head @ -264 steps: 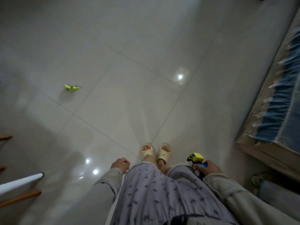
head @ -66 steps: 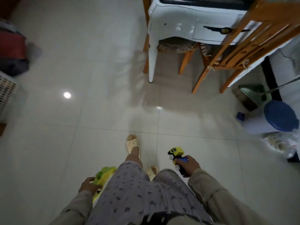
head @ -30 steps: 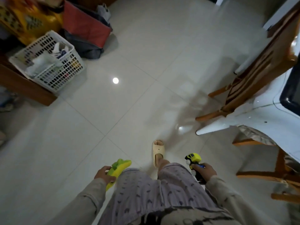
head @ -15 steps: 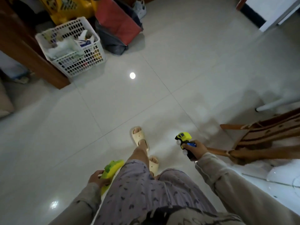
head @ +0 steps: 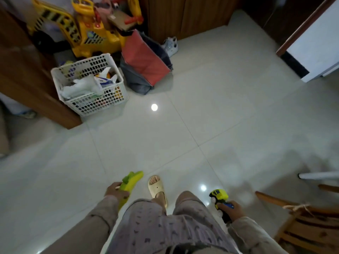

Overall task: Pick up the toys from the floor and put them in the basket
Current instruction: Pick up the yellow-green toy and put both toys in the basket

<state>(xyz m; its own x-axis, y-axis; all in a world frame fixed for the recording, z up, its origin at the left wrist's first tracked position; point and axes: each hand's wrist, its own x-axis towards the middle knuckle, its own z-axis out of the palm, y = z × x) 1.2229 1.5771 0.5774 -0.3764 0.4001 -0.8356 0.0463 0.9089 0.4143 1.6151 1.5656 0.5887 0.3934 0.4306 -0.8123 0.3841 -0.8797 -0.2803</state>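
My left hand grips a yellow-green toy at my left side, low in the view. My right hand holds a yellow and blue toy truck beside my right leg. The white plastic basket stands on the floor at the upper left, well ahead of me, with several toys and white items piled inside. Both hands are far from it.
A wooden cabinet corner flanks the basket on its left. Behind it are a yellow ride-on digger and a red and grey bag. A wooden chair stands at the lower right. Pale tiled floor lies between me and the basket.
The view has swung so the basket sits nearer the middle left and closer. My feet have stepped forward. Both hands still hold their toys at my sides.
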